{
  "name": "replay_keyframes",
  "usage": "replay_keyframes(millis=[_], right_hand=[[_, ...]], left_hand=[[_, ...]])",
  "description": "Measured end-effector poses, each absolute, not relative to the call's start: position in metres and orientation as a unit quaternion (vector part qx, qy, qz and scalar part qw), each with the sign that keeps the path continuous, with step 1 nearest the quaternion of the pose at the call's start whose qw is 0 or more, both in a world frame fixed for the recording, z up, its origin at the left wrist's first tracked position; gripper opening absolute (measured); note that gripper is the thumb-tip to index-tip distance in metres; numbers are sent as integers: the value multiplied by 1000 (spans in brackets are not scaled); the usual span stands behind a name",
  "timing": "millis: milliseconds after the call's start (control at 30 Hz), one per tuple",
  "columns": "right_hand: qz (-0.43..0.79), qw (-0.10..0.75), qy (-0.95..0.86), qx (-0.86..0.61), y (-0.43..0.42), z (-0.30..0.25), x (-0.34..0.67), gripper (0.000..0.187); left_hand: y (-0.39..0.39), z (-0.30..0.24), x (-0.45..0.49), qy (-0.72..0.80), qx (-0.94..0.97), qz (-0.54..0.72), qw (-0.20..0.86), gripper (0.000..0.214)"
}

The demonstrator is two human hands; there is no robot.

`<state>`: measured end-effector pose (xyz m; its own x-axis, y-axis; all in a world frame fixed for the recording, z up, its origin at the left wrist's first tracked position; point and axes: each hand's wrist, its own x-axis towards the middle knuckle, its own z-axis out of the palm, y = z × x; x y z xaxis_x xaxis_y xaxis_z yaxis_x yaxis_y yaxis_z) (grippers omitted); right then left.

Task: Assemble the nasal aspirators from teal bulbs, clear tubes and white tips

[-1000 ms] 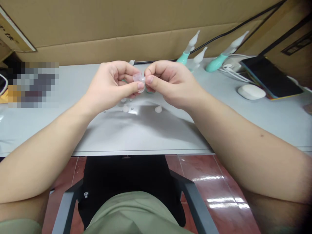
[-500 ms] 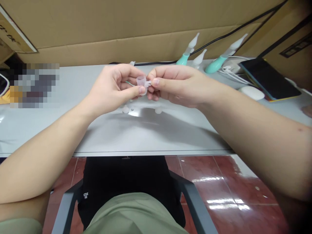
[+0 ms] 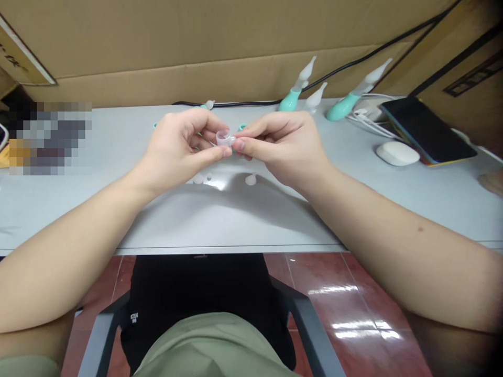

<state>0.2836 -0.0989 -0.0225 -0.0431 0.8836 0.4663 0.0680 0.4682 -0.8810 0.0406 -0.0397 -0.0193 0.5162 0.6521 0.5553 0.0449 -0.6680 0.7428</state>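
A small translucent plastic cup point(image 3: 223, 139) with a short side stub is held up above the table. My left hand point(image 3: 175, 149) grips its body between thumb and fingers, with the cup's open rim tilted toward me. From the other side, my right hand point(image 3: 293, 144) pinches at the stub; whether a separate small piece sits in that pinch is hidden by the fingertips. A teal part point(image 3: 242, 127) shows just behind the fingers. On the table below lie a white drop-shaped tip point(image 3: 250, 179) and a small white round piece point(image 3: 198, 178).
Two teal-and-white nasal aspirators point(image 3: 288, 100) point(image 3: 342, 108) and a white pointed nozzle point(image 3: 315, 98) stand at the back. To the right are white cables point(image 3: 377, 123), a white rounded case point(image 3: 397, 153) and a phone point(image 3: 428, 128). Cardboard point(image 3: 157, 52) walls the back.
The cup has tipped so that its opening faces me more. My right hand has shifted slightly left and down, closer to the left hand. The camera view has moved a little.
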Motion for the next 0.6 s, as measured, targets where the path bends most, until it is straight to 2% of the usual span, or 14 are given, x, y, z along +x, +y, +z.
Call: replay_keyframes(millis=[267, 400, 600], right_hand=[[335, 596, -628, -371, -98, -26, 282, 37], [329, 599, -629, -370, -98, -29, 282, 41], [358, 592, -618, -374, -100, -26, 283, 46]], left_hand=[[-41, -20, 41, 192, 801, 449, 345, 21], [-41, -20, 41, 201, 804, 439, 347, 27], [-43, -18, 42, 195, 798, 444, 358, 22]])
